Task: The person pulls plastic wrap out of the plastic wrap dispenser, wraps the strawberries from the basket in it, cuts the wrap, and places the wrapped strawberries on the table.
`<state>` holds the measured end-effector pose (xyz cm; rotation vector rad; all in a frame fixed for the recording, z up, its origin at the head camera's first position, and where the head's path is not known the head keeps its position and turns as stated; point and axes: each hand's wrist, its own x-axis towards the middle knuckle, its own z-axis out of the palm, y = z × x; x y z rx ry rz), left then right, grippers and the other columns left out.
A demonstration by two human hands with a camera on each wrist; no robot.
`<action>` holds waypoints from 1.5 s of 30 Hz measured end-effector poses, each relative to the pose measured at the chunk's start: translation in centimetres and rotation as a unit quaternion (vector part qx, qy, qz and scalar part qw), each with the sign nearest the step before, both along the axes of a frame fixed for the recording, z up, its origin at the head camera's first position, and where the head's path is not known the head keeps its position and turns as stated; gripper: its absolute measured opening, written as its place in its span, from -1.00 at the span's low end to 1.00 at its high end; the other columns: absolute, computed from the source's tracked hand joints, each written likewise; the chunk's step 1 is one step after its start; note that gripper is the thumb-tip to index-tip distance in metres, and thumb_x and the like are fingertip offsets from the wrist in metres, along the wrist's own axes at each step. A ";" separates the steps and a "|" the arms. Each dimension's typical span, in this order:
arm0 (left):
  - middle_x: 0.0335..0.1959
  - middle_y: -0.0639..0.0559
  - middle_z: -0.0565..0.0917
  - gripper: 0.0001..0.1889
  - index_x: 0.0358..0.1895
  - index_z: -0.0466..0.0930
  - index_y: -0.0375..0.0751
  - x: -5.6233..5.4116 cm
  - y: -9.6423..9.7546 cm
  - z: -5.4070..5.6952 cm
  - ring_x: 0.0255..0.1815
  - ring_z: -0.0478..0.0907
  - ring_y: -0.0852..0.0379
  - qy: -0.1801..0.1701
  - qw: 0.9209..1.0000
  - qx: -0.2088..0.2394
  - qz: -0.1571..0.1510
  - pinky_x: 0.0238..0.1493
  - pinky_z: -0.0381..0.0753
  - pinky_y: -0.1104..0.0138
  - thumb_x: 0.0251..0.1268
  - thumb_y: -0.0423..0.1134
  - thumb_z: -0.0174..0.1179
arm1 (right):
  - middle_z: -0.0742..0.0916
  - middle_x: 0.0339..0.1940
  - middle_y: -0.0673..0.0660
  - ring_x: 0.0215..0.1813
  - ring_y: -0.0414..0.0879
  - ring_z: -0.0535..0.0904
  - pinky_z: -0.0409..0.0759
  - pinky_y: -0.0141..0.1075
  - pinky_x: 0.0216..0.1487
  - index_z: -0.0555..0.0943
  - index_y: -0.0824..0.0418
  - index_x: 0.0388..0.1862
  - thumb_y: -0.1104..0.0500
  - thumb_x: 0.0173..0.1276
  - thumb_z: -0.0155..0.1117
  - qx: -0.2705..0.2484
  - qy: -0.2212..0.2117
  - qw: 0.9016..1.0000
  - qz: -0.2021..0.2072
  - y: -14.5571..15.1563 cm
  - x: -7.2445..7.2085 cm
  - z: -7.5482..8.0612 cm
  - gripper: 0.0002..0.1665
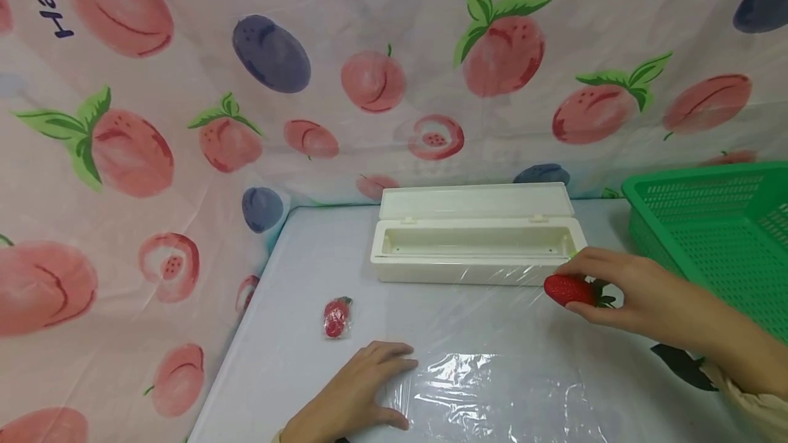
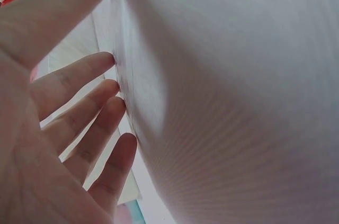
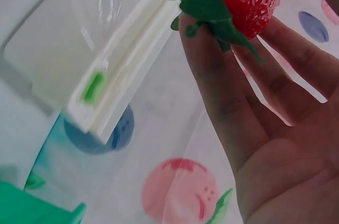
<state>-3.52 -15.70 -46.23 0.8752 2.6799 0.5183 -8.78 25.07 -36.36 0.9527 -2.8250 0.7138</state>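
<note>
My right hand [image 1: 640, 292] pinches a red strawberry [image 1: 569, 290] between thumb and fingers, near the right front corner of a white box. Its green leaves [image 3: 212, 7] show in the right wrist view. A sheet of clear plastic film [image 1: 492, 388] stretches from the box over the table. At the film's left edge, my left hand [image 1: 363, 388] rests with thumb and fingers spread, the fingertips [image 2: 123, 110] down on the surface. Beyond that hand lies a strawberry wrapped in clear film [image 1: 336, 318].
The long white box [image 1: 468, 272] stands at the back with its lid [image 1: 474, 202] raised. To the right is a green perforated basket [image 1: 671, 238]. A dark leaf-like shape [image 1: 683, 366] shows below my right forearm. A fruit-print cloth [image 1: 345, 33] hangs behind the table.
</note>
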 end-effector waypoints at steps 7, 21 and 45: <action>0.38 0.21 0.44 -0.20 0.31 0.51 0.16 0.0 0.1 0.0 0.36 0.35 0.14 -0.008 1.000 -0.005 0.007 0.36 0.44 0.11 -0.11 0.23 0.50 | 0.64 -0.13 -0.20 -0.25 -0.39 0.47 0.54 -0.51 -0.42 0.62 -0.02 0.05 0.24 0.02 0.60 -0.039 0.010 0.998 0.054 -2.2 0.3 -0.8 -0.42; 0.37 0.17 0.44 -0.20 0.30 0.53 0.09 0.0 -0.2 -0.2 0.36 0.36 0.12 0.017 1.000 0.000 -0.002 0.37 0.41 0.12 -0.12 0.22 0.50 | 0.62 -0.15 -0.20 -0.19 -0.37 0.50 0.63 -0.47 -0.27 0.65 0.03 -0.01 0.17 0.16 0.52 -0.032 -0.073 0.994 0.077 -6.0 1.2 -1.4 -0.60; 0.37 0.20 0.44 -0.23 0.31 0.52 0.15 0.1 0.0 -0.1 0.36 0.35 0.13 -0.004 1.000 -0.001 0.009 0.38 0.42 0.11 -0.08 0.19 0.51 | 0.64 -0.24 -0.20 -0.28 -0.40 0.46 0.58 -0.50 -0.28 0.69 0.06 -0.03 0.02 0.21 0.48 0.014 -0.169 0.979 0.112 -11.0 2.8 -5.3 -0.65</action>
